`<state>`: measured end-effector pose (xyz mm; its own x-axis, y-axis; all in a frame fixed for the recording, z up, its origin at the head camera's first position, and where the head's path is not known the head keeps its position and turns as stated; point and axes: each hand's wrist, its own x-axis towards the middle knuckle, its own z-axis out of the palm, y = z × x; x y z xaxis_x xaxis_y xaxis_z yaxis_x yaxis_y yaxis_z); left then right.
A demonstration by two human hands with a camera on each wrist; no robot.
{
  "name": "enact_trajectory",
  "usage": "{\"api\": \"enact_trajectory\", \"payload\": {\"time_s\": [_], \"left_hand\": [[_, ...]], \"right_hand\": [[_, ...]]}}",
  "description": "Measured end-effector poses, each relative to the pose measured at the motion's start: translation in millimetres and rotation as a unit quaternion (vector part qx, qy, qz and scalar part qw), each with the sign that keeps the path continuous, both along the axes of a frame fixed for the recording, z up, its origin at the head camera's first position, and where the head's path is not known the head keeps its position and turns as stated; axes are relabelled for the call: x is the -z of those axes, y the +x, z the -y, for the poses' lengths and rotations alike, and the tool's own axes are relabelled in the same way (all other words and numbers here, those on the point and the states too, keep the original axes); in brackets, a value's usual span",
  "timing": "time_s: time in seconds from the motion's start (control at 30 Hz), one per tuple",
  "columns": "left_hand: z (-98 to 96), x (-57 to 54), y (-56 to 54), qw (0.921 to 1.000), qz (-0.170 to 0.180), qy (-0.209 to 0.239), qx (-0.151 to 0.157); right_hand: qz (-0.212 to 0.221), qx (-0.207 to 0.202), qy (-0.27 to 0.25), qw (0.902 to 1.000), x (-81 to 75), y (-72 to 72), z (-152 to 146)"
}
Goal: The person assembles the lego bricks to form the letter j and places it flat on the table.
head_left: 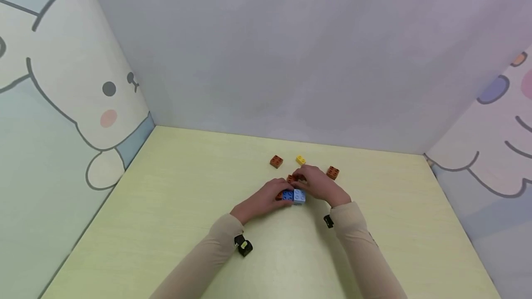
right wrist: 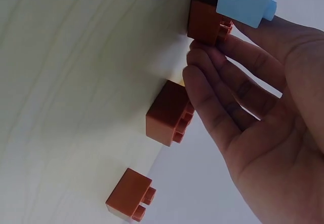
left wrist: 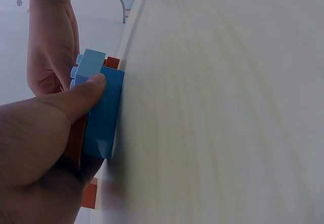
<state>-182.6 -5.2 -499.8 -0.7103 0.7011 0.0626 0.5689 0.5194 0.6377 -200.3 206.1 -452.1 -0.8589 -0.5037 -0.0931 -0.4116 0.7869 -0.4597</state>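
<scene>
My left hand (head_left: 269,196) grips a toy building brick assembly, its thumb pressed on the side of a long blue brick (left wrist: 105,115). On top of it sits a light blue brick (head_left: 299,196) at the right end, and a reddish-brown brick (left wrist: 76,140) shows at the left, partly covered by the hand. Just behind, another reddish-brown brick (right wrist: 203,24) stands against the assembly. My right hand (head_left: 317,183) pinches this brick, fingertips at its side and thumb partly hidden by the light blue brick in the right wrist view.
Farther back on the pale yellow table (head_left: 199,165) lie a reddish-brown brick (head_left: 276,161) and a small yellow brick (head_left: 301,160). One more reddish-brown brick (head_left: 332,172) lies beyond the right hand. A plain wall (head_left: 282,59) rises behind, with cartoon-printed walls either side.
</scene>
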Motion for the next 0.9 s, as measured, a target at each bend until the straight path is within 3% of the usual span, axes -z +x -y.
{"api": "enact_trajectory", "payload": {"time_s": [0.6, 0.9], "left_hand": [[0.7, 1.6, -0.3, 0.9995, 0.025, -0.02, -0.008], [0.4, 1.1, -0.8, 0.9993, 0.031, -0.019, -0.006]], "right_hand": [[-0.04, 0.017, -0.002, 0.9991, -23.9, 18.7, -15], [-0.022, 0.014, -0.023, 0.9994, -33.4, 32.4, -20]]}}
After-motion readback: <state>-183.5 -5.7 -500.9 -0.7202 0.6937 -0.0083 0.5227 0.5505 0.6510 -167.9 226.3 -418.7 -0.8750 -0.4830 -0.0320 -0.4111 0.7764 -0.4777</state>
